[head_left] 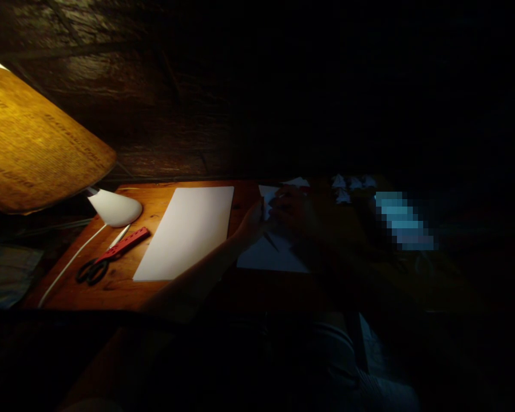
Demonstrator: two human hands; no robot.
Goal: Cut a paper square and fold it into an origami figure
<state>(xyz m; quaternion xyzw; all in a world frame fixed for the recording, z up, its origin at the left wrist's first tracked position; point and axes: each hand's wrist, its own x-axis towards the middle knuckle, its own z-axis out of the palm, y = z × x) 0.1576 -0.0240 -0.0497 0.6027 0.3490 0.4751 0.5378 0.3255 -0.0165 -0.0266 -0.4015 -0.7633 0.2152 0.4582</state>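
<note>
Both hands meet over the right half of the wooden table, in deep shade. Between them is a small piece of folded white paper (266,209). My left hand (252,220) pinches it from the left. On its other side my right hand (295,207) has its bent fingers against the paper; this hand is very dark. Under the hands lies a white sheet (274,258), with a narrow dark shadow or object on it that I cannot make out. Several small folded paper pieces (342,196) stand farther back, to the right.
A stack of white paper (189,229) lies left of the hands. Scissors (111,256) with black handles and a red cover, and a white stick (121,234), lie near the lamp's white base (119,209). Its yellow shade (38,137) overhangs the left. A blurred bright screen (405,222) glows at right.
</note>
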